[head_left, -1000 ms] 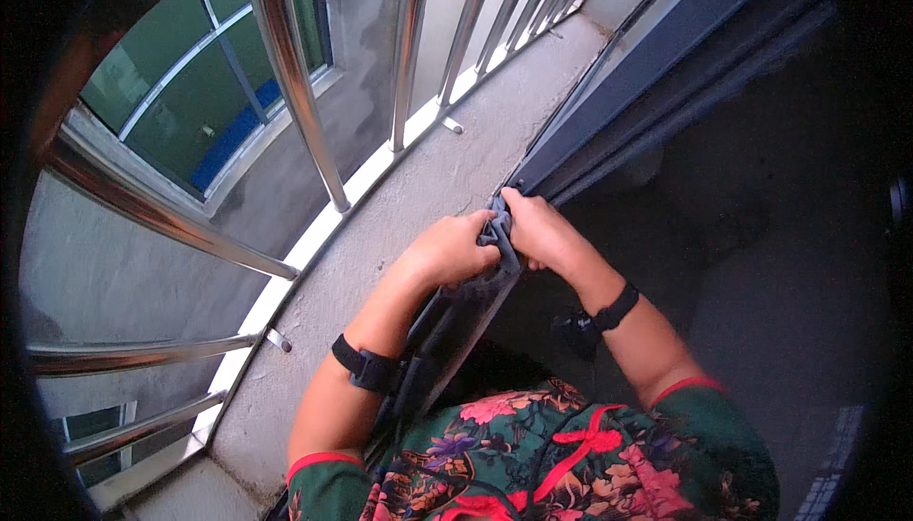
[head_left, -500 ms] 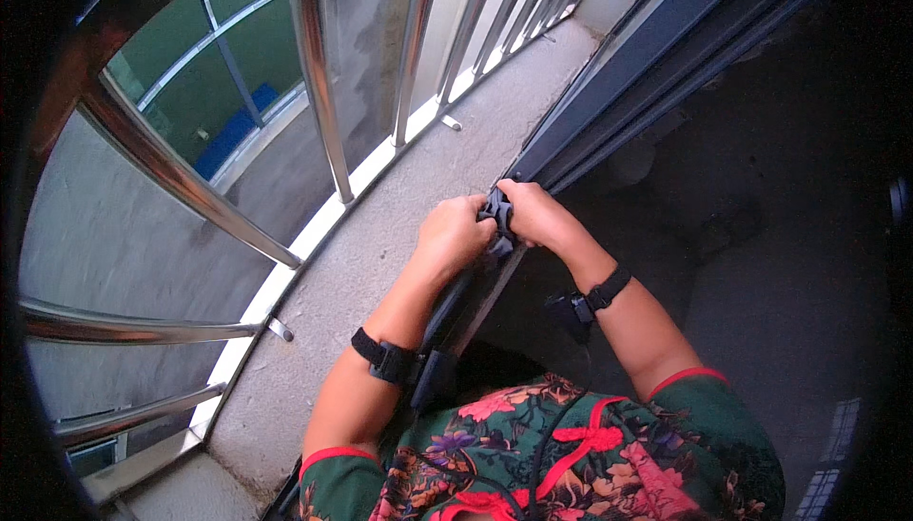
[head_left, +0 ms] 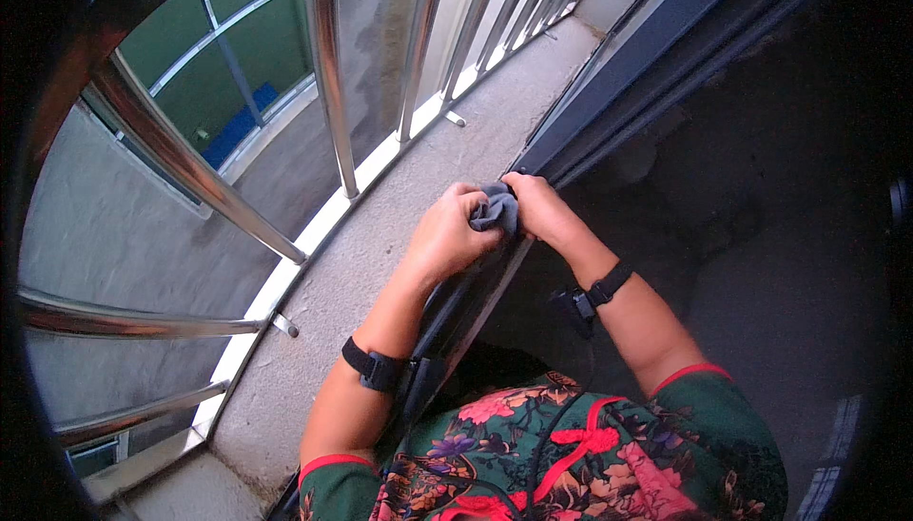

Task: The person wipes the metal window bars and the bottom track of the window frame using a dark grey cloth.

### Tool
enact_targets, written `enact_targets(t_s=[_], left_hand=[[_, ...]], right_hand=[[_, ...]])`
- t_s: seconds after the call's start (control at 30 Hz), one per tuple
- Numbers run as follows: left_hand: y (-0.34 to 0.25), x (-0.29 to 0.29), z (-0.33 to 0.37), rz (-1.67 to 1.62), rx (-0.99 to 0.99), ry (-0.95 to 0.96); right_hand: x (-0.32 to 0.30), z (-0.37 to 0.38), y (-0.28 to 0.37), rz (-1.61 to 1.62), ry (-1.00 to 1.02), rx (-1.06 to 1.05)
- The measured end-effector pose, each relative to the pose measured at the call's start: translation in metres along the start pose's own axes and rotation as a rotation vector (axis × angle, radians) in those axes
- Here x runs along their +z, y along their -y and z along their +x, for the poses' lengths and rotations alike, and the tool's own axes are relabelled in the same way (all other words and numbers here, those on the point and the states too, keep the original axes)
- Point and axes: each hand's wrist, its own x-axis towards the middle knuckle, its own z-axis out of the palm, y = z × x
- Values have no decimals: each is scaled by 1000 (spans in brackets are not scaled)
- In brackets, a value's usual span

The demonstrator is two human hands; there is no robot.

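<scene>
A crumpled grey cloth (head_left: pixel 494 209) is bunched between my two hands, over the dark frame of the window (head_left: pixel 571 136). My left hand (head_left: pixel 449 234) is closed around its left side, with thumb and fingers curled into the folds. Close against the cloth's right side, my right hand (head_left: pixel 542 209) is closed too, its thumb at the top near the frame; most of its fingers are hidden below. Both hands are at the frame, almost touching each other.
Left of the frame runs a rough concrete ledge (head_left: pixel 399 217), bordered by a railing of shiny metal bars (head_left: pixel 333 74) on a white bottom rail (head_left: pixel 319 221). Beyond it are a grey wall and a green-paned window (head_left: pixel 228 36). Dark space lies to the right.
My left hand has turned and gathered the cloth into a rounder bunch, so more of it shows. My right hand has stayed almost in place.
</scene>
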Motion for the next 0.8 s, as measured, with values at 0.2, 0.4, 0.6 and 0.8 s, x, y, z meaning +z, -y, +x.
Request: enact_targets(t_s=[0.2,0.4,0.6,0.8], left_hand=[[0,17,20,120,-126,-22],[7,26,44,261,-224,54],[11,26,41,264,-159,-6],[1,12,33,221,-212,61]], right_hand=[[8,4,-9,126,-87,-3],[12,8,-5,-5,-122,104],[17,10,-13,-146,-244,-81],[23,11,-22,-185,-268,-162]])
